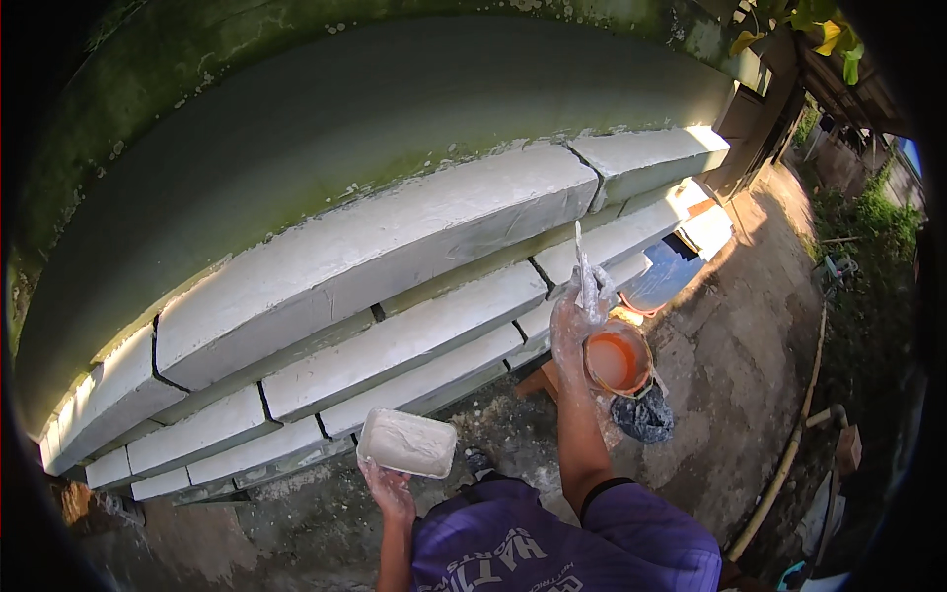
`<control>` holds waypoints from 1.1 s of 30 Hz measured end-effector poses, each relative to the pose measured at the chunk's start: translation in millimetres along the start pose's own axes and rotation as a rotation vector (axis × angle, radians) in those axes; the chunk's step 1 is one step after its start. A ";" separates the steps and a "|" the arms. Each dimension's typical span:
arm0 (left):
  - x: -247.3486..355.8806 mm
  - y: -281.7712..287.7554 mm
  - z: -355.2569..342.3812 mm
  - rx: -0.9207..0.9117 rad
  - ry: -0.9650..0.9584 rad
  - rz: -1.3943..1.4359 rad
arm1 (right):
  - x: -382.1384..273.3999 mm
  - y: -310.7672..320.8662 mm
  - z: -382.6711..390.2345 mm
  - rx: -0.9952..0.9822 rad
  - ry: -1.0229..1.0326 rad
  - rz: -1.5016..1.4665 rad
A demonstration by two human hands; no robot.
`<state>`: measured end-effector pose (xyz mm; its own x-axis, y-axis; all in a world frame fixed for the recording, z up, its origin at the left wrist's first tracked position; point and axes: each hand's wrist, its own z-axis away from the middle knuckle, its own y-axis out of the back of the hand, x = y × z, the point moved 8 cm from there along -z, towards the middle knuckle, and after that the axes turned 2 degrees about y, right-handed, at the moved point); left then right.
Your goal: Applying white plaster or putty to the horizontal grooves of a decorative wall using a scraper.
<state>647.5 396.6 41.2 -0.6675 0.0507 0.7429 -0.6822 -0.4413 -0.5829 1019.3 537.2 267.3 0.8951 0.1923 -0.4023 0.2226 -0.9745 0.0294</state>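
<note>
My left hand [392, 489] grips the near left side of a small rectangular tub [414, 471], which holds a pale, plaster-like material. Out to the right, my right hand [572, 321], coated in white, is closed around a thin, flat tool [579, 243] smeared with the same white. The tool points upward, and its exact kind cannot be made out. Beyond both hands run stepped ledges [385, 261] with whitish surfaces and dark gaps between their sections. My right hand is in front of the lower ledges; I cannot tell whether the tool touches them.
An orange bucket [645, 357] with cloudy liquid stands just right of my right forearm, beside a dark plastic bag [643, 416]. Farther back is a blue container [666, 274]. A long pole [789, 456] lies along the right, near plants [868, 212]. A greenish wall [326, 118] rises behind the ledges.
</note>
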 end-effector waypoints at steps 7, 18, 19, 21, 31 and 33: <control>-4.0 1.3 0.0 -0.004 0.015 -0.021 | -25.6 -29.2 -32.3 0.015 0.235 -0.058; -5.7 6.0 -3.8 0.051 0.013 -0.012 | -23.7 -28.0 70.5 -0.443 0.336 -0.324; -5.9 5.9 -4.0 0.052 0.011 -0.011 | -27.4 -26.2 65.0 -0.442 0.336 -0.326; -6.5 5.3 -4.4 0.052 0.008 -0.007 | -35.6 -5.8 49.2 -0.267 0.371 -0.375; -8.1 3.4 -0.3 0.066 0.028 -0.039 | -24.2 -33.0 -55.9 -0.092 0.392 -0.170; -8.0 2.6 -0.8 0.058 0.022 -0.029 | -15.9 -40.0 -43.6 -0.113 0.371 -0.201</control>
<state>650.8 395.8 33.4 -0.6547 0.0831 0.7514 -0.6833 -0.4902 -0.5412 1013.0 578.2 312.5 0.9031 0.4258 -0.0552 0.4292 -0.8985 0.0923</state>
